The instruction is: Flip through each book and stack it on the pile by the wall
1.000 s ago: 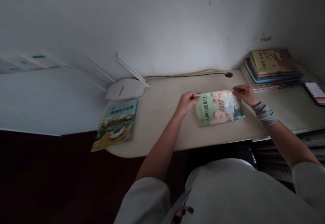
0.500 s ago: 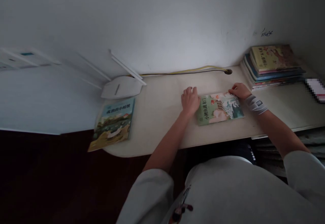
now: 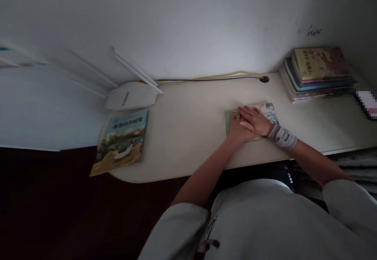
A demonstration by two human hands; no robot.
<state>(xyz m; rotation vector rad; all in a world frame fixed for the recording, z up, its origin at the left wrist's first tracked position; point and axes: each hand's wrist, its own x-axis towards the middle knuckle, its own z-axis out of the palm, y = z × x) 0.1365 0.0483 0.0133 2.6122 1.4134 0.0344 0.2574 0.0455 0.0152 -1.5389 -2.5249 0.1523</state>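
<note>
A green picture book (image 3: 271, 112) lies flat on the desk (image 3: 188, 134) in front of me, its cover largely hidden by my hands. My left hand (image 3: 239, 130) rests on the book's left half with fingers stretched out. Partly over it lies my right hand (image 3: 256, 120), flat, its fingers crossing the left hand's fingers; a grey band wraps that wrist. Neither hand grips anything. Toward the left end of the desk lies another picture book (image 3: 122, 142) with a blue and yellow cover, its lower left corner jutting past the desk edge.
A white router (image 3: 131, 95) with antennas stands at the back left. Yellow and black cables (image 3: 206, 78) run along the wall to a round hole (image 3: 264, 79). A stack of books (image 3: 319, 75) sits at the back right, beside a blurred-out phone (image 3: 367, 103).
Both hands have moved from the book's two side edges to its middle. My right hand has let go of the upper right edge and now overlaps my left hand.
</note>
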